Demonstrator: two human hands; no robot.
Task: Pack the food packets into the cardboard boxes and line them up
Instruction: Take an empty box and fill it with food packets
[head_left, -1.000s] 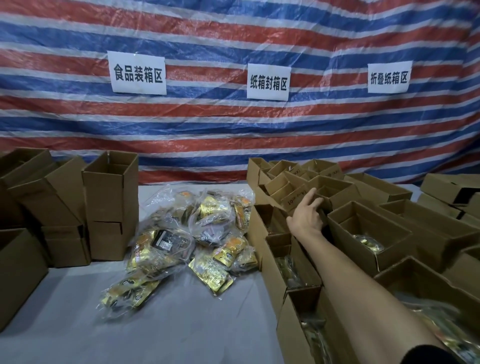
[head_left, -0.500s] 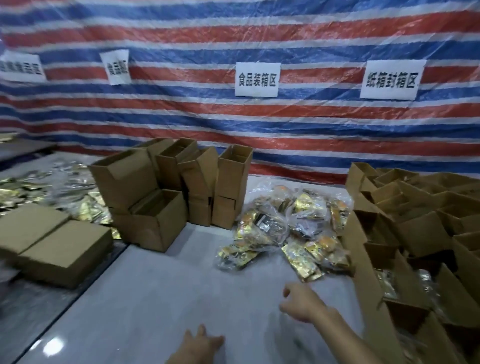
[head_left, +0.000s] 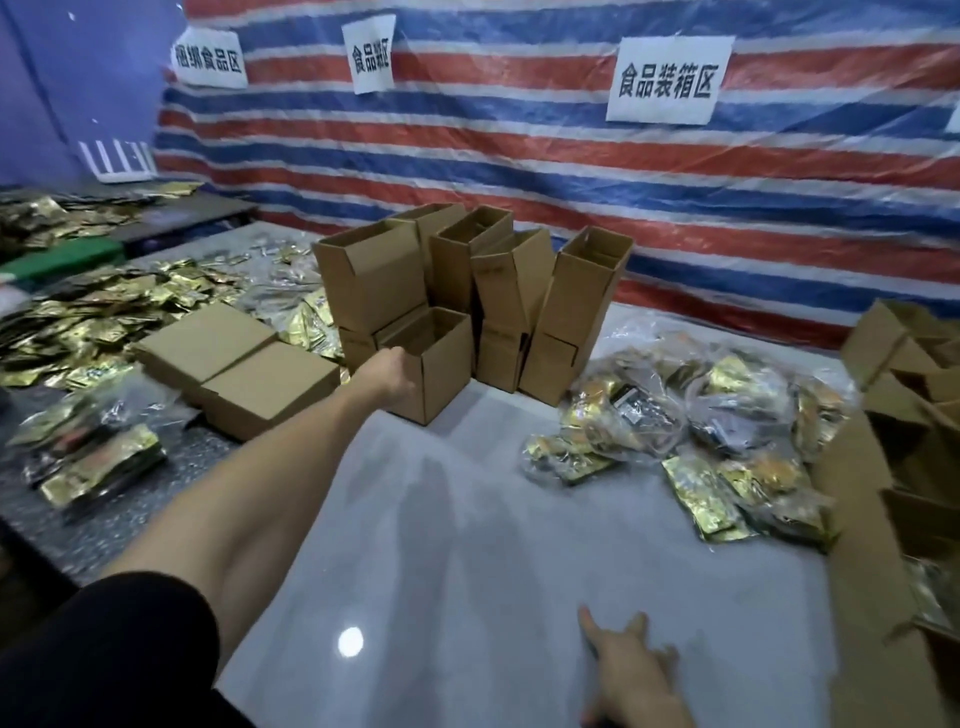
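Two hands are in view. The left hand (head_left: 390, 373) reaches far across the table (head_left: 467, 545) and meets the near-left wall of a small open cardboard box (head_left: 441, 379); its fingers are hidden by its own back and the box wall, so whether it grips cannot be told. The right hand (head_left: 626, 662) lies near the bottom edge, fingers spread apart and flat on the table, holding nothing. The small box stands at the near edge of a cluster of at least six brown, matte, square-cornered open boxes (head_left: 576, 312), some upright and tall, one tilted. Just left of it lie two closed flat boxes (head_left: 208, 338), touching side by side. To the right, a heap of food packets (head_left: 675, 410), shiny gold foil inside crinkled clear plastic bags, rests on the smooth, glossy grey tabletop. Many more loose gold packets (head_left: 93, 317) cover the darker surface at far left. More open boxes (head_left: 893, 338) crowd the right edge. Behind hangs a red, blue and white striped tarpaulin (head_left: 519, 156) bearing three white paper signs (head_left: 667, 80).
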